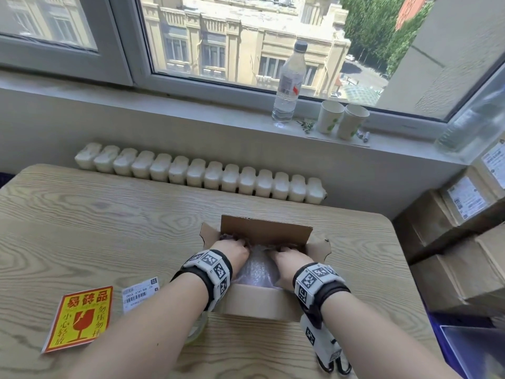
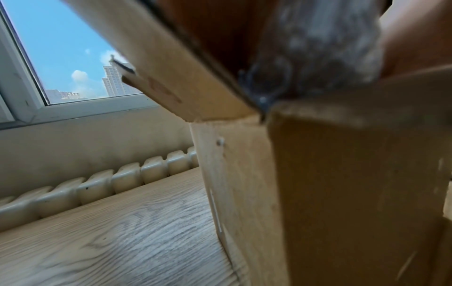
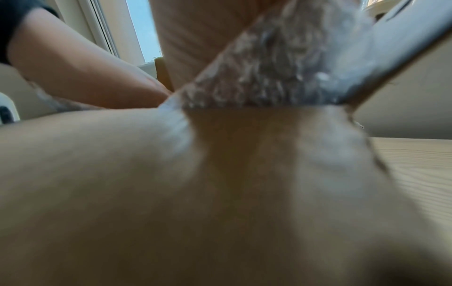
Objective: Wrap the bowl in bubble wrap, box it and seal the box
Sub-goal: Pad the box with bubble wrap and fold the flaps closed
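An open cardboard box (image 1: 259, 302) stands on the wooden table (image 1: 109, 228) with its flaps up. Inside lies the bowl, hidden in a bundle of bubble wrap (image 1: 257, 269). Both hands reach into the box from the near side. My left hand (image 1: 232, 251) and my right hand (image 1: 289, 259) lie on top of the bundle, with the fingers curled over its far side. The left wrist view shows the box corner (image 2: 342, 193) close up with bubble wrap (image 2: 318, 48) above it. The right wrist view is blurred; bubble wrap (image 3: 281, 67) shows above the box wall (image 3: 220, 193).
A yellow-red fragile sticker (image 1: 80, 318) and a barcode label (image 1: 140, 294) lie left of the box. A clear tape roll (image 1: 198, 328) sits partly under my left forearm. A bottle (image 1: 289, 83) and paper cups (image 1: 329, 116) stand on the windowsill. Stacked cartons (image 1: 464, 242) stand at the right.
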The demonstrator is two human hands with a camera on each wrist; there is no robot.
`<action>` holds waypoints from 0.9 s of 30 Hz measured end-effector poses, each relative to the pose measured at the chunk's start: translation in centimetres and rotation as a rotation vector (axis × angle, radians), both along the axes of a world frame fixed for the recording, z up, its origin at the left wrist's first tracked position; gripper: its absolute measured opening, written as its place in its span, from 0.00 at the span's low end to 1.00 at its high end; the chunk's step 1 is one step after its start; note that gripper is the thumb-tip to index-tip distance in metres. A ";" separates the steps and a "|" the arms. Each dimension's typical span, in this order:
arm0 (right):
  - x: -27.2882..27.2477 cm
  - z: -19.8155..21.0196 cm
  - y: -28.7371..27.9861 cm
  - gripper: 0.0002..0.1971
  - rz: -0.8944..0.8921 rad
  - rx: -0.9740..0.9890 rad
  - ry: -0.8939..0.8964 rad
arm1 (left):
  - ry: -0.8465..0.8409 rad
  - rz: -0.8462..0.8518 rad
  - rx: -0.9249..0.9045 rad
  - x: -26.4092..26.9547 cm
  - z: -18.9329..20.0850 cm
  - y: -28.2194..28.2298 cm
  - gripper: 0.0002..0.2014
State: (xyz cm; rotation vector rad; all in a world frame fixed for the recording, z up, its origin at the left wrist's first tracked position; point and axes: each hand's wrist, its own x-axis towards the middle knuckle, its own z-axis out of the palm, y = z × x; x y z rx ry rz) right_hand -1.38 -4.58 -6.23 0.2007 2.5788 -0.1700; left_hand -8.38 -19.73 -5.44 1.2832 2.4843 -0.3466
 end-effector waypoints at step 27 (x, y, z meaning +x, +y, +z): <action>2.4 8.6 0.8 0.09 0.271 0.311 -0.005 | -0.043 0.047 -0.025 0.1 6.5 -3.2 0.18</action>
